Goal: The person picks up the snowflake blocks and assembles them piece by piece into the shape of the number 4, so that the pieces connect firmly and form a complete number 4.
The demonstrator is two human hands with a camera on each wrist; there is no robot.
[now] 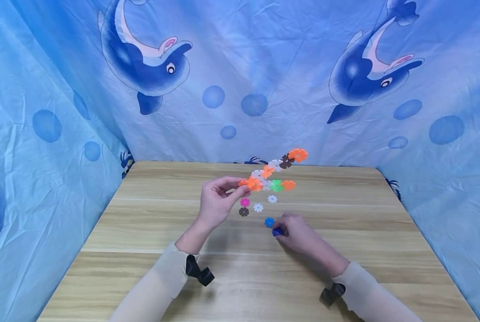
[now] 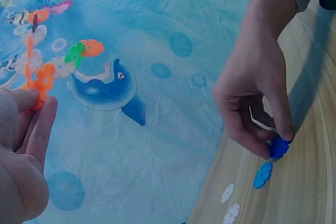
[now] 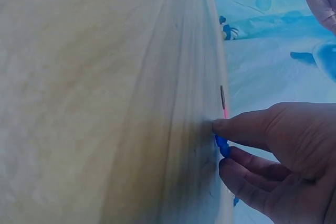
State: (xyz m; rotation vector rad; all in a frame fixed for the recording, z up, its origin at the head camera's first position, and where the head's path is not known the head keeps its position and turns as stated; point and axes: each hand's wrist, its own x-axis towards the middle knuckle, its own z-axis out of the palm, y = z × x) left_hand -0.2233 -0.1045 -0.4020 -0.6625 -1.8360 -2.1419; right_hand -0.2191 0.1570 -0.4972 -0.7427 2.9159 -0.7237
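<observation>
My left hand (image 1: pixel 217 201) pinches the orange end of a chain of joined snowflake discs (image 1: pixel 277 185), held above the table. The chain forks into two arms of orange, white, brown and green discs, seen also in the left wrist view. Lower and to the right, my right hand (image 1: pixel 300 233) grips a dark blue snowflake disc (image 2: pixel 279 147) between thumb and fingers, at the table surface. A lighter blue disc (image 1: pixel 269 222) lies right beside those fingers. In the right wrist view the thumb and fingertips close round the blue disc (image 3: pixel 223 146).
Between the hands, loose discs lie on the wooden table (image 1: pixel 240 286): a pink one (image 1: pixel 245 202), a brown one (image 1: pixel 244 212) and two white ones (image 1: pixel 258 207). A blue dolphin-print cloth (image 1: pixel 240 53) hangs behind and at both sides of the table.
</observation>
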